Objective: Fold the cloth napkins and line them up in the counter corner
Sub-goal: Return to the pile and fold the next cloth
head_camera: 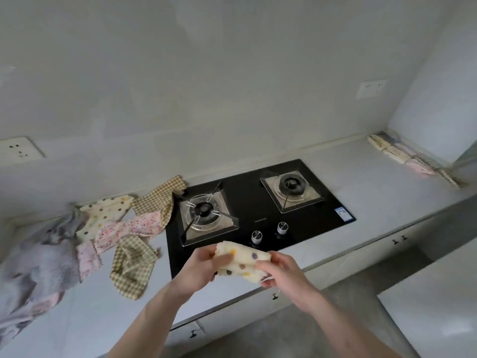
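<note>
Across the counter [361,177], the row of folded napkins [402,156] sits far right in the corner, nearer the right hand [281,267], which with the left hand [206,264] grips the dotted napkin [242,259] lying crosswise above the hob [258,202].

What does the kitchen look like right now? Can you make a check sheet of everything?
Surface: pale counter with a black two-burner hob.
Job's things: cream polka-dot napkin held over the hob's front edge; folded napkins lined up in the far right corner.
Clutter: unfolded napkin pile on the left, one checked corner touching the hob.
Grips: left hand and right hand both hold the polka-dot napkin.
Cables: nothing seen.
Surroundings: wall sockets, cabinets below.
</note>
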Demonstrator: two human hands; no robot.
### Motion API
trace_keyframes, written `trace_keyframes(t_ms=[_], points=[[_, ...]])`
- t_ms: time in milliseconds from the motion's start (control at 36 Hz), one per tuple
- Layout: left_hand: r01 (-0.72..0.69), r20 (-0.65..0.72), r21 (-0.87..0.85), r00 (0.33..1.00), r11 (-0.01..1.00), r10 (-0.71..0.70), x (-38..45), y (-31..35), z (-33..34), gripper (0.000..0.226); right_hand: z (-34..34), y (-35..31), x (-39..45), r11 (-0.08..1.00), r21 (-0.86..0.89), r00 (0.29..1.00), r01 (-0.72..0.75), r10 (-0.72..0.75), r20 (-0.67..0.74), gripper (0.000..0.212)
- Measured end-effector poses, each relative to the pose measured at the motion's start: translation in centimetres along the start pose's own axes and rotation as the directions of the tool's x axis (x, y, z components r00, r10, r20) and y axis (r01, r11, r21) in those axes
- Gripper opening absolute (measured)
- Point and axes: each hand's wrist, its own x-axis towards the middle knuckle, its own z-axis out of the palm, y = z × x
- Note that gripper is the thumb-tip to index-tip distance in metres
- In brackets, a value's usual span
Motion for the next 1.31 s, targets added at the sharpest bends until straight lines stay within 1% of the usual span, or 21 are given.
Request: trace_keyframes(t_ms=[167,333,444,528,667,722,833,917,1000,1083,1306], points=[[-0.046,0.008,0.070,0.999,0.996,0.045,3.0,2.6,8.1,0.021,-8.0,0.8,-2.1,1.000,0.001,0.993,0.010,-0.010,-0.120,0.015],[-0.085,0.097,0.238,0.993,0.968,0.063,6.7,6.0,13.7,0.038,-14.8,1.5,-3.1,0.998,0.062,0.976,0.028,-0.014,-0.218,0.013],[-0.109,0.140,0.292,0.988,0.950,0.070,9.8,8.3,17.1,0.036,-18.7,1.7,-2.6,0.995,0.092,0.960,0.047,-0.019,-0.278,0.013],[-0.137,0.178,0.315,0.980,0.939,0.083,12.6,9.6,19.3,0.039,-21.6,1.5,-2.0,0.989,0.140,0.943,0.051,-0.001,-0.333,0.014],[-0.181,0.268,0.371,0.960,0.911,0.081,18.7,11.6,23.2,0.032,-27.5,1.0,-0.9,0.985,0.163,0.908,0.065,0.009,-0.419,0.019],[-0.191,0.275,0.410,0.958,0.892,0.079,21.3,12.4,25.2,0.037,-30.0,0.8,-0.6,0.985,0.157,0.897,0.069,0.008,-0.443,0.016],[-0.244,0.287,0.487,0.952,0.839,0.110,26.5,14.1,30.0,0.053,-35.6,0.4,0.5,0.986,0.149,0.862,0.071,0.014,-0.507,0.014],[-0.281,0.312,0.524,0.942,0.804,0.126,30.2,15.8,33.7,0.053,-39.8,0.1,1.7,0.985,0.154,0.827,0.072,0.027,-0.561,0.014],[-0.235,0.297,0.510,0.951,0.827,0.087,33.1,17.5,36.8,0.050,-43.0,0.0,3.0,0.980,0.185,0.792,0.072,0.056,-0.608,0.014],[-0.200,0.275,0.466,0.959,0.862,0.073,35.8,19.0,38.8,0.044,-46.1,-0.3,4.9,0.974,0.211,0.772,0.080,0.073,-0.631,0.015],[-0.149,0.273,0.462,0.962,0.874,0.020,41.6,21.1,39.6,0.032,-57.4,-1.0,11.4,0.943,0.327,0.706,0.065,0.188,-0.683,0.019]])
